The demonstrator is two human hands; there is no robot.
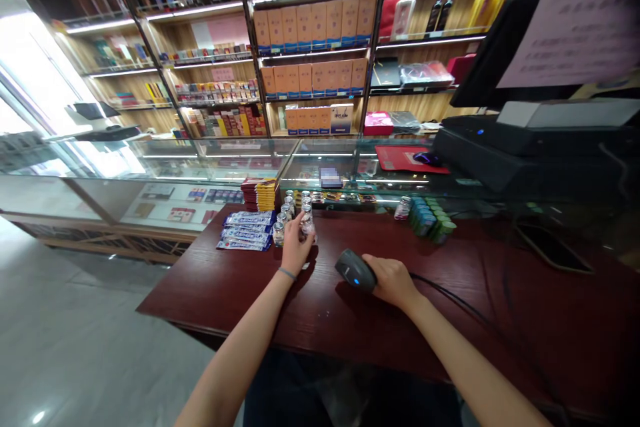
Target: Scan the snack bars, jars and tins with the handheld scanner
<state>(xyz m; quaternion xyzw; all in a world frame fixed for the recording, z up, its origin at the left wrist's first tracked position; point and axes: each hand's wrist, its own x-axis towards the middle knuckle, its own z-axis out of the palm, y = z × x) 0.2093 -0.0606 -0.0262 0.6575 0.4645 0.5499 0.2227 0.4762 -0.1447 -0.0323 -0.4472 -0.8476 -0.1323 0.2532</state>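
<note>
On the dark red wooden counter (200, 283), my left hand (297, 243) has its fingers closed round a small jar (307, 225) with a pale lid. This jar stands at the near right of a cluster of similar small jars (285, 211). My right hand (393, 280) grips a black barcode scanner (356, 270), whose blue light is lit and whose head points left. A black cable (445, 292) runs off to the right from it. Left of the jars lie several blue and white long packets (245, 230), with a stack of red and yellow packs (260, 194) behind.
Another small jar (402, 208) stands beside green and blue cylindrical containers (431, 219). A phone (553, 248) lies at the right. Behind is a glass display case (240, 159) with a mouse (427, 158) on a red pad. A black checkout terminal (500, 147) rises at the right.
</note>
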